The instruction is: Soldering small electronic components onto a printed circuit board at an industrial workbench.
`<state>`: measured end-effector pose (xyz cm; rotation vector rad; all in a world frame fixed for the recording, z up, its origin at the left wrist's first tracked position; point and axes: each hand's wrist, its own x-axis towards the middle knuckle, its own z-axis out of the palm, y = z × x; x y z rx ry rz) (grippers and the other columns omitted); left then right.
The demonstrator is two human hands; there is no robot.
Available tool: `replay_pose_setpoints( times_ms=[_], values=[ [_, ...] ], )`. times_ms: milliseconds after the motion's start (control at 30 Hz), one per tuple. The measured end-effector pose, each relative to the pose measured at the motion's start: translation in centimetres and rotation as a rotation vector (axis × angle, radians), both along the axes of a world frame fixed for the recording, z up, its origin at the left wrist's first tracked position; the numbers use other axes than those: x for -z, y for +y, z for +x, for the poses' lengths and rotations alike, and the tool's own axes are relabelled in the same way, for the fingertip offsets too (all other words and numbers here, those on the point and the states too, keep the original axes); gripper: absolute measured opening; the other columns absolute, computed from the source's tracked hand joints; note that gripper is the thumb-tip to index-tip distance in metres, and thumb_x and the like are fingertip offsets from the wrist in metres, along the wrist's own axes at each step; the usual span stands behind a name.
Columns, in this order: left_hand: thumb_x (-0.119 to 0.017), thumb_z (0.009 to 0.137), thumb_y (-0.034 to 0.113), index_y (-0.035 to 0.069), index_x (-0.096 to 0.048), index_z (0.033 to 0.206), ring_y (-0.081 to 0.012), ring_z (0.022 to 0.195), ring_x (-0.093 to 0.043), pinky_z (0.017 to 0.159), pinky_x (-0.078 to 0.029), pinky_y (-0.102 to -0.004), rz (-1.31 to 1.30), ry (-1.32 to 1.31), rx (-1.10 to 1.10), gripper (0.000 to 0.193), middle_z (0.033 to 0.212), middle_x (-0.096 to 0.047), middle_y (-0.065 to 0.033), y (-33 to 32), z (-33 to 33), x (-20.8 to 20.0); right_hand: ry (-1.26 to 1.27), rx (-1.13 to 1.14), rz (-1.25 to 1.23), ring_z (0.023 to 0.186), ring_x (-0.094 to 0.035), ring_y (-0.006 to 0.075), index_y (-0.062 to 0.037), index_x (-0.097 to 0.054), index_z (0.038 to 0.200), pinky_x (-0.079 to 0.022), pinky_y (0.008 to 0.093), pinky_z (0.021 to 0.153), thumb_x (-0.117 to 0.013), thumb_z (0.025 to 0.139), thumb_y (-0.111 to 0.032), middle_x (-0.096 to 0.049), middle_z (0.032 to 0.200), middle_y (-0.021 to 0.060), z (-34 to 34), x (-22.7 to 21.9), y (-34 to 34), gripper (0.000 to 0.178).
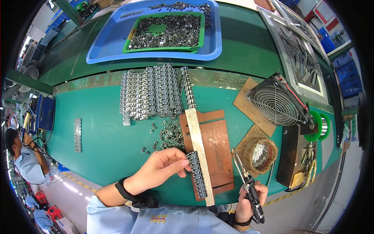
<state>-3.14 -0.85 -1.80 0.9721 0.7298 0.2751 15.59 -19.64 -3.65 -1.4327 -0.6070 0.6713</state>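
Note:
My left hand is closed in a pinch, thumb and forefinger at the upper left edge of a strip of dark connectors. Whatever small piece may sit between those fingertips is hidden. The strip lies along a pale metal bar on a brown board. In my right hand is a soldering iron with a black handle, its tip pointing up and left beside a round brown pot with silvery bits in it. Small loose metal parts are heaped just beyond my left hand.
Rows of finished-looking strips lie beyond the heap, and a single strip at the left. A green tray of metal parts sits in a blue tray. At the right stand a fan, a solder wire spool and a dark box.

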Motion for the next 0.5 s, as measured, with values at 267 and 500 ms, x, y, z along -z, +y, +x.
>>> replay_pose_setpoints(
  times_ms=[267, 500],
  values=[
    [-0.048, 0.089, 0.012, -0.001, -0.051, 0.094, -0.0082, 0.074, -0.054, 0.068, -0.044, -0.0209, -0.023, -0.037, 0.015, 0.014, 0.086, -0.058, -0.0033, 0.1, -0.2, 0.3, 0.003, 0.046, 0.192, 0.057, -0.048, 0.0152, 0.0002, -0.05, 0.097, -0.039, 0.0257, 0.049, -0.077, 0.06, -0.018, -0.048, 0.077, 0.0087, 0.2, -0.7, 0.7, 0.05],
    [-0.048, 0.089, 0.013, -0.001, -0.051, 0.094, -0.0078, 0.075, -0.054, 0.068, -0.044, -0.0207, -0.028, -0.047, 0.018, 0.014, 0.085, -0.058, -0.0028, 0.1, -0.3, 0.6, -0.436, -0.341, 0.202, 0.058, -0.049, 0.0181, 0.0015, -0.054, 0.09, -0.04, 0.0307, 0.056, -0.076, 0.061, -0.026, -0.051, 0.07, 0.0071, 0.9, -0.6, 1.3, 0.046]
  ],
)
